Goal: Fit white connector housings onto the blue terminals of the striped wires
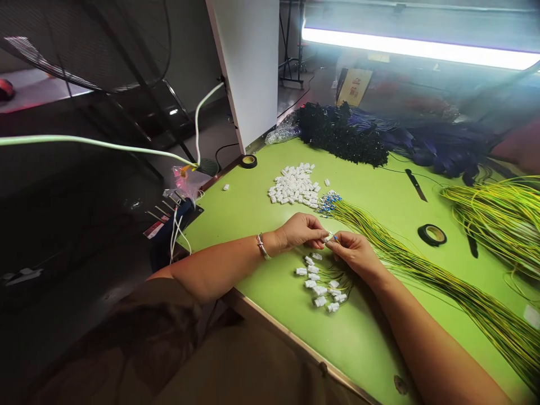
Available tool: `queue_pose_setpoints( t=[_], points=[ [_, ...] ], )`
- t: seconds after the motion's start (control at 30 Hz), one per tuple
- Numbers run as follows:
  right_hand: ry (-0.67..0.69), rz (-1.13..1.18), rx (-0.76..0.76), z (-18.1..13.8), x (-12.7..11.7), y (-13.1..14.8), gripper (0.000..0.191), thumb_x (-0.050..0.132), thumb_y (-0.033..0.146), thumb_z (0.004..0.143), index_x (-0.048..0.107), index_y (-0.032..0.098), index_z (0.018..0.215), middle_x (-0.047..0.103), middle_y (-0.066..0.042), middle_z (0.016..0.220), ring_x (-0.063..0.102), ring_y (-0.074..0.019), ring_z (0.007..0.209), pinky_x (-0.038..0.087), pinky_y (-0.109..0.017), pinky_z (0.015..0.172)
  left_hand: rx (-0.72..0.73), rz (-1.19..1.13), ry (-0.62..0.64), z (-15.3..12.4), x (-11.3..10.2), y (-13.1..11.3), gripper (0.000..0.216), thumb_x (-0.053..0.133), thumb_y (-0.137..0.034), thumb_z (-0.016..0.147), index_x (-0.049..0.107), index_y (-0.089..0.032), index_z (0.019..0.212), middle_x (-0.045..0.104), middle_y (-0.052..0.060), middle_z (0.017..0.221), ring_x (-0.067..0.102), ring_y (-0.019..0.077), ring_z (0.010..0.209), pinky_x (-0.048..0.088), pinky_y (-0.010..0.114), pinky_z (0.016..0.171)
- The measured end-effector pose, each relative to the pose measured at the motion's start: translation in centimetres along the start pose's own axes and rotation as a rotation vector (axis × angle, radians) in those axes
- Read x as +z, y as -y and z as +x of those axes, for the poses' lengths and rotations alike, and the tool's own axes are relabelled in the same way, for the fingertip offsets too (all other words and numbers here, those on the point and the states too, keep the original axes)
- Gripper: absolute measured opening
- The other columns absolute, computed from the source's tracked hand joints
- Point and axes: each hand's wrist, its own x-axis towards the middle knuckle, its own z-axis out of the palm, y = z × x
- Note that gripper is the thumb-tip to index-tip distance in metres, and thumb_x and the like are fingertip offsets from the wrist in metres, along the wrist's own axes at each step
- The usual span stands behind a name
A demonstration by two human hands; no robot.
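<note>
Hands meet just right of the middle of the frame, fingertips nearly together over a green table. Left hand: thumb and forefinger are pinched on a small white plug. Right hand: thumb and fingers are clamped on a blue-tipped wire end at the plug's right side. The plug is partly covered by fingers; how far the wire sits inside it cannot be told. The grip close to both ends probably serves to keep such small parts in line.

Loose plugs lie in a heap above the hands, at upper centre. Beside the heap, touching or nearly so, are the blue tips of a yellow-green wire bundle, which runs to the lower right edge. Both supplies appear placed within short reach, tips turned inward for easy picking. Wired plugs are gathered below the hands, apart from the loose ones, presumably to avoid mixing.

A knife and a tape roll lie at right, seemingly kept aside. A tube lamp at upper right apparently provides light for close handwork.
</note>
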Motion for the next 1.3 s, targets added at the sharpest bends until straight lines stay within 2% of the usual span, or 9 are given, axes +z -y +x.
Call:
queue_pose_setpoints(
  t=[0.13,0.23,0.3,0.4,0.5,0.83,1.03,1.2,1.3],
  points=[
    [-0.026,0.124,0.034,0.1,-0.6,-0.5,0.035,0.076,0.049,0.070,0.061,0.017,0.065,0.059,0.001,0.055,0.045,-0.0090,0.047,0.036,-0.024,0.048,0.001,0.265,0.133,0.0,-0.8,0.1,0.023,0.075,-0.030,0.074,0.064,-0.009,0.072,0.061,-0.001,0.051,0.053,0.0066,0.043,0.041,0.018,0.047],
    [-0.179,0.280,0.024,0.3,-1.0,-1.0,0.029,0.077,0.044,0.071,0.064,0.018,0.070,0.063,0.000,0.062,0.050,-0.0094,0.051,0.042,-0.024,0.053,0.045,0.496,0.357,-0.5,-1.1,0.0,0.017,0.077,-0.025,0.071,0.069,-0.010,0.073,0.065,0.000,0.059,0.055,0.0077,0.051,0.042,0.020,0.053],
    [-0.211,0.334,0.038,0.4,-1.1,-1.2,0.027,0.077,0.042,0.072,0.064,0.018,0.070,0.063,0.000,0.063,0.050,-0.0092,0.051,0.042,-0.023,0.052,0.165,0.679,0.385,-0.8,-1.3,-0.4,0.017,0.076,-0.028,0.072,0.072,-0.011,0.073,0.067,0.002,0.067,0.058,0.0107,0.061,0.044,0.022,0.061],
    [-0.145,0.308,0.035,0.2,-0.9,-1.0,0.025,0.073,0.042,0.076,0.066,0.018,0.074,0.063,-0.001,0.062,0.048,-0.0093,0.051,0.041,-0.024,0.052,0.413,0.995,-0.037,-0.5,-2.7,-1.4,0.016,0.068,-0.026,0.080,0.073,-0.012,0.075,0.068,0.007,0.078,0.059,0.0156,0.075,0.045,0.027,0.073],
    [-0.127,0.248,0.018,-0.1,-0.7,-0.5,0.027,0.064,0.044,0.083,0.067,0.017,0.082,0.064,-0.002,0.064,0.047,-0.0094,0.052,0.040,-0.024,0.052,0.483,1.201,-0.405,0.5,-5.1,-2.3,0.014,0.062,-0.013,0.081,0.074,-0.014,0.088,0.068,0.009,0.093,0.057,0.0208,0.095,0.043,0.034,0.092],
    [-0.125,0.178,0.079,0.4,0.0,-0.5,0.040,0.069,0.049,0.071,0.058,0.018,0.094,0.067,-0.001,0.061,0.045,-0.0091,0.043,0.038,-0.023,0.044,0.371,1.417,-0.438,1.9,-7.8,-1.9,0.018,0.055,-0.009,0.082,0.073,-0.013,0.081,0.062,0.011,0.091,0.057,0.0219,0.093,0.045,0.034,0.085],
    [-0.142,0.187,0.116,0.2,0.1,0.1,0.034,0.069,0.050,0.070,0.054,0.020,0.071,0.065,-0.001,0.055,0.041,-0.0087,0.041,0.032,-0.023,0.041,0.506,0.968,-0.430,1.0,-5.6,-2.4,0.008,0.064,-0.011,0.078,0.071,-0.013,0.081,0.065,0.007,0.084,0.059,0.0177,0.085,0.048,0.034,0.084],
    [-0.206,0.169,0.080,-0.2,0.1,0.4,0.031,0.067,0.047,0.074,0.059,0.018,0.069,0.056,0.002,0.047,0.034,-0.0078,0.041,0.023,-0.024,0.042,0.101,0.024,-0.126,-0.3,-2.1,-1.6,0.011,0.070,-0.011,0.073,0.066,-0.010,0.084,0.065,0.003,0.070,0.062,0.0101,0.063,0.050,0.024,0.064],
    [-0.199,0.140,0.042,-0.3,0.1,0.3,0.031,0.064,0.045,0.078,0.056,0.018,0.064,0.053,0.002,0.046,0.036,-0.0086,0.043,0.025,-0.024,0.045,-0.068,-0.250,-0.057,-0.7,-1.1,-1.3,0.017,0.075,-0.007,0.070,0.067,-0.007,0.085,0.066,0.004,0.070,0.064,0.0087,0.061,0.050,0.021,0.063]
  ],
)
